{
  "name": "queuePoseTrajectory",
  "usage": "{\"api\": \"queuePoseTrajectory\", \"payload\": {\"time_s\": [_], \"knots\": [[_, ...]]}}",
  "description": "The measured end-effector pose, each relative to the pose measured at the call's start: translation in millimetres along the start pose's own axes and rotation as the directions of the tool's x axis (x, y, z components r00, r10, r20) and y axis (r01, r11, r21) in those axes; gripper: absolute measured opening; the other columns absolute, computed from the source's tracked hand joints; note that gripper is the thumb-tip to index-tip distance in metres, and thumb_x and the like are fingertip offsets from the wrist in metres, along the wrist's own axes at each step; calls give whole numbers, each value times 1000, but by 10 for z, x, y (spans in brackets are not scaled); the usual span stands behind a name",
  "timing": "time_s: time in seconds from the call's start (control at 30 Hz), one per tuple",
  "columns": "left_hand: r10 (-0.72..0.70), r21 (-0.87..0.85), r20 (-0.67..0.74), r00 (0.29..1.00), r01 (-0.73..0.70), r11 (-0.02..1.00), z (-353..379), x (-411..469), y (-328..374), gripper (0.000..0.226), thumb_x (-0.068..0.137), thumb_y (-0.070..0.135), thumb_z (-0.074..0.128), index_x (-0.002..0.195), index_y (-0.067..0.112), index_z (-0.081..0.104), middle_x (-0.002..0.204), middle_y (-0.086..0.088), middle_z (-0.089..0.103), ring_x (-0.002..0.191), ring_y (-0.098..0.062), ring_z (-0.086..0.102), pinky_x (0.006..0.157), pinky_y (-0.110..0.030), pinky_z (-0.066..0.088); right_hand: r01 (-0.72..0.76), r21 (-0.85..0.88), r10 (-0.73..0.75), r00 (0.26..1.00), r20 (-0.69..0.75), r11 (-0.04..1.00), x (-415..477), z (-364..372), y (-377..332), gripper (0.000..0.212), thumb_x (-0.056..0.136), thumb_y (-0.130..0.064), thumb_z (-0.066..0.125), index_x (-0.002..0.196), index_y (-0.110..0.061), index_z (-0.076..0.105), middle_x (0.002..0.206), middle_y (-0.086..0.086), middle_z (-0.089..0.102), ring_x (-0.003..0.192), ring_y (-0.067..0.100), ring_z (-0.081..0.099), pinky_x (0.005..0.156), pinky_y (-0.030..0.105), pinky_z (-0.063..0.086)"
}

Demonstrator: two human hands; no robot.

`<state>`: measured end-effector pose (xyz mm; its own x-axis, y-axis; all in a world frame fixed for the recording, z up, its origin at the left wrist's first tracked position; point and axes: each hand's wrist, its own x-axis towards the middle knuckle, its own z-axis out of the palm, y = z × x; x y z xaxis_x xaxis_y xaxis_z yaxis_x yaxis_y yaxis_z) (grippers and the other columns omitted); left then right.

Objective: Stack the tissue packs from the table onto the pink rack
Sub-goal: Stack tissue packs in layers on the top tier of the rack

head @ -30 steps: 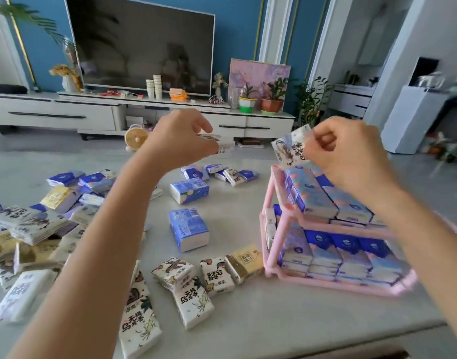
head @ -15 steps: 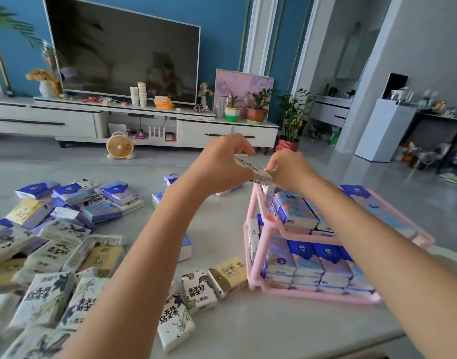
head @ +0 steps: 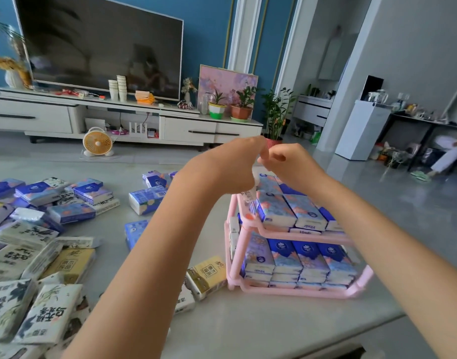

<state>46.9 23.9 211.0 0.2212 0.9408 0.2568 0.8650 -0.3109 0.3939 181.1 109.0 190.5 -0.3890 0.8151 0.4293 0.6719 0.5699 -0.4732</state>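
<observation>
Table [head: 287, 330] was a mess, loose packs [head: 36, 257] all over the left half and the rack [head: 362, 283] on the right with both shelves pretty much full of blue ones. I had both hands up over the rack's top left corner. My left hand [head: 222, 169] was closed on a small pack [head: 249, 196], pinched from above so it hung down just at the rim of the top shelf, and my right hand [head: 287, 164] was right against it, fingers curled in narrow, helping steady the thing I guess.

So I'd call this the placing step, not the picking one. Next bit needed me to tuck the pack down into the gap by that left rail without knocking the row beside it.

Honestly most of the pack was hidden behind my left hand, only the bottom end peeked out. Couldn't say if my right fingers were really gripping it or just touching. My forearm also covered a few packs on the table.
</observation>
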Motion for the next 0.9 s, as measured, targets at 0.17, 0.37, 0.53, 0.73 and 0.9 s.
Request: {"api": "queuePoseTrajectory", "payload": {"time_s": [0.17, 0.37, 0.53, 0.73, 0.9], "knots": [[10, 89, 50, 999, -14, 996, 83, 74, 144, 48, 82, -6, 43, 126, 13, 39, 112, -9, 51, 91, -24, 54, 59, -29, 44, -25, 67, 26, 1000, -2, 997, -99, -67, 45, 30, 90, -7, 50, 61, 1, 56, 57, 0, 44, 51, 10, 34, 52, 22, 30], [34, 63, 43, 999, -37, 997, 238, 150, 124, 44, 86, -3, 48, 127, 12, 40, 110, -5, 49, 81, -18, 49, 62, -25, 37, -150, 186, 151, 988, 10, 971, -173, -96, 120, 19, 90, -11, 50, 82, -5, 67, 71, 0, 58, 57, 10, 45, 61, 27, 39], [44, 9, 33, 998, -44, 999, 268, 131, -10, 36, 85, 4, 57, 120, 11, 51, 125, -6, 52, 111, -21, 52, 87, -28, 42, -122, 252, 105, 991, 81, 960, -285, -133, 79, 18, 91, -11, 54, 92, -19, 70, 81, -10, 65, 59, -10, 54, 56, 8, 40], [-63, -56, 33, 997, 65, 996, 290, 146, -238, 57, 88, -1, 48, 140, 12, 29, 137, -4, 51, 123, -20, 47, 87, -28, 42, -9, 89, -2, 993, 116, 996, -428, 32, 28, 19, 89, -29, 60, 100, -20, 72, 87, -6, 70, 68, -4, 59, 62, 13, 45], [-123, -400, 103, 987, 154, 904, 299, 11, -369, 52, 90, 0, 49, 139, 12, 34, 141, -7, 45, 129, -16, 43, 98, -18, 36, -8, -71, 19, 989, 149, 997, -436, 17, -52, 24, 93, -27, 53, 97, -16, 73, 71, -10, 61, 57, -1, 56, 49, 6, 35]]}}
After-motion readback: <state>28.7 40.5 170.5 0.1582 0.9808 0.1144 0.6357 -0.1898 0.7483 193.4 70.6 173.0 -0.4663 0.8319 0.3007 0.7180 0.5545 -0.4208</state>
